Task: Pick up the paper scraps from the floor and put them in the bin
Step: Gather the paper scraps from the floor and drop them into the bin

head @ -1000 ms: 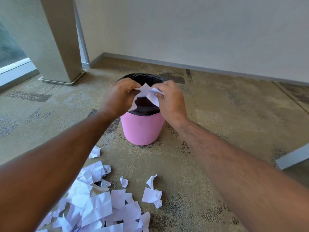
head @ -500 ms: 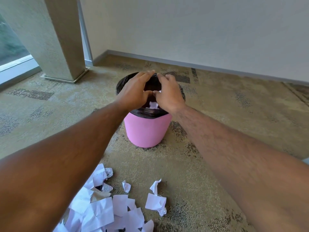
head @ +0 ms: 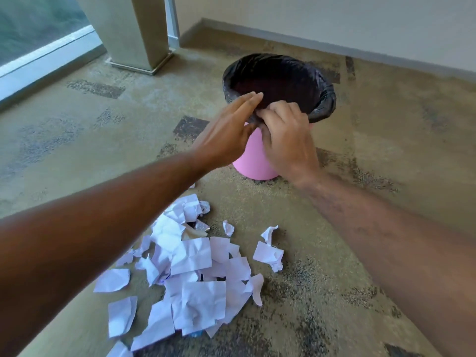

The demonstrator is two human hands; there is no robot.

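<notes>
A pink bin (head: 253, 166) lined with a black bag (head: 280, 65) stands on the carpet ahead. My left hand (head: 226, 132) hovers at the bin's near rim, flat, fingers straight and together, with nothing in it. My right hand (head: 286, 135) is beside it, fingers curled at the rim, touching the left hand's fingers; no paper shows in it. A heap of white paper scraps (head: 190, 274) lies on the floor below my left forearm. A few loose scraps (head: 269, 253) lie to its right.
A square pillar (head: 131, 29) on a metal base stands at the back left beside a window (head: 38, 24). A white wall with a grey skirting (head: 334, 45) runs behind the bin. Patterned carpet (head: 386, 124) surrounds the bin.
A second ago both hands held a white scrap over the bin. The scrap dropped inside and is gone from view. Both hands have drawn back to the near rim. The view tilted down.
</notes>
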